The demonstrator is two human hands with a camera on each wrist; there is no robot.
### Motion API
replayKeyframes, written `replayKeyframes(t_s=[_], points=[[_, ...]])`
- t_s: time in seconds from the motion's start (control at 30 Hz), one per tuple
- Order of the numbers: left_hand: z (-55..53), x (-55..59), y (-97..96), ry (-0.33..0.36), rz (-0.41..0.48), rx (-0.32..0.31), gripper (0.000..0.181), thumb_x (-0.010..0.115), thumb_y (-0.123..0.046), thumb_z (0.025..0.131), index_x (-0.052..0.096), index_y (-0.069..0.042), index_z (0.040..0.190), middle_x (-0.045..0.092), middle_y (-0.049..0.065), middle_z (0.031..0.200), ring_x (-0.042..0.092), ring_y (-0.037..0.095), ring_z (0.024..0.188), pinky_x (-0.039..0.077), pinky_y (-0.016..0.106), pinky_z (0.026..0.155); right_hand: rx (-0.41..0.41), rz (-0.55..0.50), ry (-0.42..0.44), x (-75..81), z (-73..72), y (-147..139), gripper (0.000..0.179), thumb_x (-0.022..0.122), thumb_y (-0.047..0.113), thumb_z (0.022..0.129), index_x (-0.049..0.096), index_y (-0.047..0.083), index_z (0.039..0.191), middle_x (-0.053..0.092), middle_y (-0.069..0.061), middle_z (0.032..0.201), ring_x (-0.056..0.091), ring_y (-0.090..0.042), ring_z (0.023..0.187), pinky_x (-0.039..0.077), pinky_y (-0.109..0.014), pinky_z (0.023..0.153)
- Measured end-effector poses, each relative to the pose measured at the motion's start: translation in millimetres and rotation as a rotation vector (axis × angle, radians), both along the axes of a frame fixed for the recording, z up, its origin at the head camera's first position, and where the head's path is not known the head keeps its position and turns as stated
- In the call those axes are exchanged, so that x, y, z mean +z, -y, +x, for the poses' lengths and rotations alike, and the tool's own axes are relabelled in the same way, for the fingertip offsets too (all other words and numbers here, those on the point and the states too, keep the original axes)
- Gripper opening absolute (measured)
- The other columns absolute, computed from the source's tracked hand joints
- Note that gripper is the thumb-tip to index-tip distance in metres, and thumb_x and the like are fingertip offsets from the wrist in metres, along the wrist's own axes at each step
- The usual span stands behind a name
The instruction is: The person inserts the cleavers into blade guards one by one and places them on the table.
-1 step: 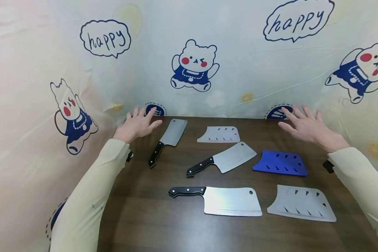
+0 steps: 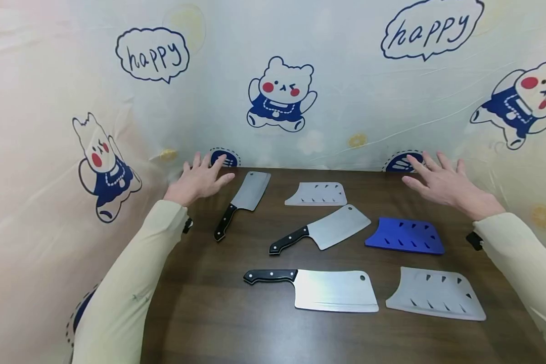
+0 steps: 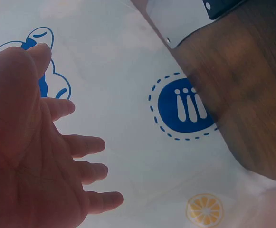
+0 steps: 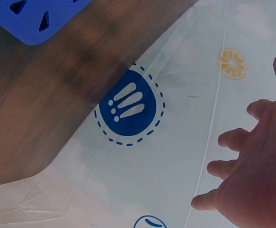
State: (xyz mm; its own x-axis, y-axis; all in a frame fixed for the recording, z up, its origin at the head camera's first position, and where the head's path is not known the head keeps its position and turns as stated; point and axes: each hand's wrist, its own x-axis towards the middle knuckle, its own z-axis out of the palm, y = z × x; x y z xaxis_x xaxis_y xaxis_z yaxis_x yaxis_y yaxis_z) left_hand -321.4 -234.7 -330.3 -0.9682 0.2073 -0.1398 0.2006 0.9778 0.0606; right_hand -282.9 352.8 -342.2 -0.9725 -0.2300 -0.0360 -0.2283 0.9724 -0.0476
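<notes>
My left hand point(image 2: 196, 181), fingers spread and holding nothing, is over the table's far left corner. Nearest to it lies a small cleaver point(image 2: 253, 191) with a black handle. Fingers apart and palm bare, my right hand point(image 2: 450, 184) is over the far right corner, beyond a blue blade guard point(image 2: 405, 236). A medium cleaver point(image 2: 338, 227) lies at the table's middle, and a large cleaver point(image 2: 336, 290) in front of it. One small white blade guard point(image 2: 316, 194) is at the back; a larger white blade guard point(image 2: 437, 294) lies at the front right.
The brown wooden table point(image 2: 200, 323) ends at a pale printed curtain point(image 2: 346, 101) that hangs along its back and both sides. Cartoon bears and the word "happy" decorate the cloth. Each wrist wears a dark band by its cream sleeve point(image 2: 127, 283).
</notes>
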Motion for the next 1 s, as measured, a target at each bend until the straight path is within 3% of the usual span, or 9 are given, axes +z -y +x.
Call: replayKeyframes(t_s=[0.33, 0.57, 0.8, 1.0], points=[[-2.5, 8.0, -2.7, 0.001, -0.016, -0.004, 0.081, 0.021, -0.071, 0.096, 0.002, -0.023, 0.159, -0.001, 0.025, 0.163, -0.01, 0.049, 0.148, 0.001, 0.072, 0.113, 0.0, -0.018, 0.001, 0.0, 0.6, 2.7, 0.08, 0.024, 0.068, 0.098, 0.0, 0.022, 0.158, 0.003, -0.031, 0.16, -0.006, -0.058, 0.143, -0.01, -0.08, 0.101], [-1.2, 5.2, -12.2, 0.01, -0.01, -0.026, 0.079, 0.021, -0.068, 0.098, 0.002, -0.022, 0.159, 0.0, 0.025, 0.163, -0.011, 0.048, 0.149, 0.001, 0.071, 0.113, -0.004, -0.014, 0.017, -4.7, 7.3, -1.9, 0.081, 0.026, 0.067, 0.098, -0.001, 0.021, 0.158, 0.001, -0.032, 0.159, -0.007, -0.06, 0.142, -0.009, -0.081, 0.1], [6.4, -0.7, -15.9, -0.021, 0.004, -0.024, 0.078, 0.023, -0.068, 0.098, 0.004, -0.022, 0.159, 0.002, 0.024, 0.163, -0.011, 0.047, 0.149, 0.002, 0.07, 0.114, 0.018, -0.002, -0.036, -7.6, 16.2, 1.1, 0.079, 0.027, 0.065, 0.099, 0.002, 0.021, 0.158, 0.006, -0.032, 0.159, -0.003, -0.058, 0.144, -0.007, -0.081, 0.101], [23.1, -2.6, -20.9, -0.047, 0.012, -0.041, 0.076, 0.024, -0.066, 0.099, 0.005, -0.023, 0.159, 0.001, 0.023, 0.163, -0.012, 0.046, 0.149, 0.002, 0.07, 0.114, 0.053, 0.046, -0.055, -13.8, 25.1, 5.3, 0.078, 0.034, 0.065, 0.098, 0.011, 0.02, 0.158, 0.016, -0.031, 0.158, 0.007, -0.055, 0.143, 0.001, -0.08, 0.103]])
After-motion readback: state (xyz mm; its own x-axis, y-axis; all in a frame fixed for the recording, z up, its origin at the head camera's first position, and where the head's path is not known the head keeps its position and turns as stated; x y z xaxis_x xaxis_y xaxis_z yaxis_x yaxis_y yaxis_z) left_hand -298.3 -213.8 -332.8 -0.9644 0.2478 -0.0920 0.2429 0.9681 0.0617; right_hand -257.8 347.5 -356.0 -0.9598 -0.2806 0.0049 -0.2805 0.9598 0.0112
